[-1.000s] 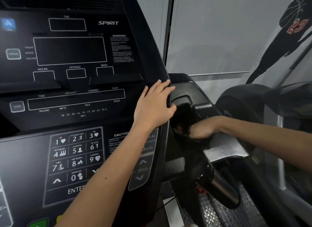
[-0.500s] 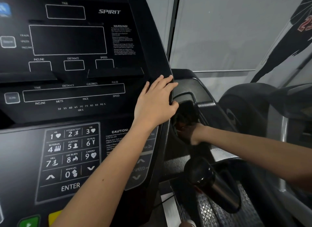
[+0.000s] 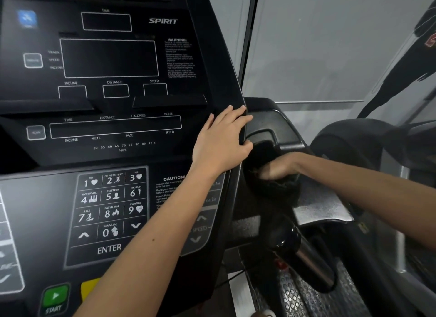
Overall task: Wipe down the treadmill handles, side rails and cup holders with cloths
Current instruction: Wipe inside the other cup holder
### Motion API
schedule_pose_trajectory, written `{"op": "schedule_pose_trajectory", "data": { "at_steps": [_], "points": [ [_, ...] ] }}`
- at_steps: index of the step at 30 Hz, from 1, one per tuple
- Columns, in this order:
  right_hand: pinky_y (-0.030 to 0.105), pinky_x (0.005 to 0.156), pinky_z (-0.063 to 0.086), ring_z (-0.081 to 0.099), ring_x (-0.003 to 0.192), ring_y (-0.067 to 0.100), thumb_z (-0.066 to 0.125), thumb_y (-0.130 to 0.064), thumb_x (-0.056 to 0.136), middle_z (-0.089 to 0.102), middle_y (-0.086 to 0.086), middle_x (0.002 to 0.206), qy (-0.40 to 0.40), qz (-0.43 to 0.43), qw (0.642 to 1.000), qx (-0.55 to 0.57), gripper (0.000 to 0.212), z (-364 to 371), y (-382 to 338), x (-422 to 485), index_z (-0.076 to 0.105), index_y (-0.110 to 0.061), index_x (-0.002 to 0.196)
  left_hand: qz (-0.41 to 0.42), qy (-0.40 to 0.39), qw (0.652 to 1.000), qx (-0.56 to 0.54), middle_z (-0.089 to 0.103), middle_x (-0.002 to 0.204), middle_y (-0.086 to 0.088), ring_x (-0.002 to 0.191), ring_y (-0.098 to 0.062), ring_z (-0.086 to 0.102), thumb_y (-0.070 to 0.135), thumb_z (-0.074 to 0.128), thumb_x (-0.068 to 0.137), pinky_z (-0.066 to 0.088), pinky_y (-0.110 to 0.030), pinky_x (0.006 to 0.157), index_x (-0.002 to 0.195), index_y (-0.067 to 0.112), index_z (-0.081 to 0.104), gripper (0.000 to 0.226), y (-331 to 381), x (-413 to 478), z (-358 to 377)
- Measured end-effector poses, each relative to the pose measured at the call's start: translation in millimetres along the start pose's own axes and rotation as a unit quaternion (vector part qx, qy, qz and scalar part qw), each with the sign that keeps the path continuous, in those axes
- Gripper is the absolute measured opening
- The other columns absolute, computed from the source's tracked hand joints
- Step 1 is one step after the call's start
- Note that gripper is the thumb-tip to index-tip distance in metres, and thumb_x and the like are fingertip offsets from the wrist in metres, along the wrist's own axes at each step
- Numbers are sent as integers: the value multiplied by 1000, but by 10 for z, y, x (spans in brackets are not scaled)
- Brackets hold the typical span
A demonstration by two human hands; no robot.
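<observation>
My left hand lies flat with straight fingers on the right edge of the black treadmill console, thumb hooked over the rim. To its right is the cup holder, a dark recess in the side panel. My right hand is at the mouth of that recess, fingers curled around a dark cloth that bunches beneath it and hangs over the holder's lower lip. The fingertips are hidden in the cloth and shadow.
Below the cup holder a black and chrome handle slopes down to the right. A grey textured panel sits beside the holder. The keypad is under my left forearm. Another machine stands close on the right.
My right hand pushed deeper into the cup holder, then drew back to its mouth with the cloth. My left hand has stayed on the console edge.
</observation>
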State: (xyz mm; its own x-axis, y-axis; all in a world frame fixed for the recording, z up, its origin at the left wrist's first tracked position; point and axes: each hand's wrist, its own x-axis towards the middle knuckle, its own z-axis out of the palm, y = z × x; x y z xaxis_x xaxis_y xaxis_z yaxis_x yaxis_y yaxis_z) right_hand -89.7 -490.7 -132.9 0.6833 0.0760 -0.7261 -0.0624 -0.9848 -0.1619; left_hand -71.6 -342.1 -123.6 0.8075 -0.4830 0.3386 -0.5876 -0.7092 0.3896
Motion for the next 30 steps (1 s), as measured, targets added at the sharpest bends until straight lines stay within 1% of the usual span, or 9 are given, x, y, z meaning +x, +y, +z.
{"op": "schedule_pose_trajectory", "data": {
  "at_steps": [4, 7, 9, 11, 15, 20, 24, 27, 30],
  "points": [
    [22, 88, 38, 50, 118, 22, 30, -11, 99, 50, 6, 126, -14, -7, 999, 51, 35, 99, 99, 7, 44, -6, 130, 0, 4, 1000, 1, 21, 154, 14, 144, -4, 7, 33, 49, 90, 2, -33, 117, 142, 31, 33, 55, 6, 11, 19],
    [12, 73, 40, 51, 97, 15, 35, -3, 95, 50, 11, 130, -24, 5, 1000, -20, 36, 197, 93, 69, 45, -5, 129, -2, 9, 1000, -1, 21, 154, 14, 144, -5, 8, 32, 49, 90, 3, -33, 117, 142, 31, 34, 55, -3, 16, 28],
    [10, 71, 39, 50, 111, 21, 38, 2, 91, 43, 13, 137, -40, 7, 997, -69, 44, 238, 61, 112, 37, -5, 135, -1, 8, 1000, 0, 21, 154, 14, 144, -5, 8, 32, 49, 90, 3, -34, 117, 142, 31, 34, 54, 1, 10, 27],
    [15, 87, 28, 34, 133, 23, 41, -1, 92, 30, 11, 148, -40, 9, 991, -124, 52, 273, 19, 156, 26, -8, 142, -1, 6, 1000, 2, 21, 154, 14, 144, -5, 7, 32, 49, 90, 3, -34, 117, 142, 31, 33, 54, 1, 5, 27],
    [27, 105, 29, 26, 140, 25, 42, 1, 92, 16, 9, 156, -14, 46, 980, -195, 69, 337, 1, 244, 6, -13, 148, 0, 3, 1000, 3, 19, 155, 14, 144, -5, 6, 33, 48, 91, 2, -34, 117, 143, 31, 32, 55, -1, 9, 25],
    [35, 102, 37, 36, 135, 27, 54, -11, 91, 35, 10, 148, 81, 80, 956, -271, 60, 352, -141, 285, 26, -6, 143, 2, -3, 1000, 4, 19, 155, 14, 144, -5, 6, 33, 49, 90, 3, -34, 117, 143, 31, 32, 55, -6, 7, 17],
    [25, 95, 36, 51, 110, 23, 36, -7, 97, 46, 18, 138, 49, 61, 986, -144, 36, 211, -264, 130, 44, 5, 129, 3, -3, 1000, 2, 20, 155, 13, 144, -5, 7, 34, 49, 90, 4, -34, 117, 142, 31, 33, 55, -11, 9, 7],
    [22, 89, 34, 45, 83, 14, 28, -6, 99, 49, 22, 133, 47, 47, 996, 60, 35, 114, -186, -41, 47, 7, 125, 0, 2, 1000, -3, 21, 154, 14, 144, -5, 8, 33, 50, 89, 3, -34, 117, 142, 30, 34, 55, -9, 4, 22],
    [29, 93, 41, 54, 109, 26, 29, -29, 101, 51, 18, 133, 63, -12, 950, 306, 42, 236, 13, -47, 47, -3, 128, 2, 9, 1000, -2, 22, 154, 14, 144, -5, 8, 32, 50, 89, 3, -33, 117, 142, 30, 35, 55, -1, 9, 28]
  ]
}}
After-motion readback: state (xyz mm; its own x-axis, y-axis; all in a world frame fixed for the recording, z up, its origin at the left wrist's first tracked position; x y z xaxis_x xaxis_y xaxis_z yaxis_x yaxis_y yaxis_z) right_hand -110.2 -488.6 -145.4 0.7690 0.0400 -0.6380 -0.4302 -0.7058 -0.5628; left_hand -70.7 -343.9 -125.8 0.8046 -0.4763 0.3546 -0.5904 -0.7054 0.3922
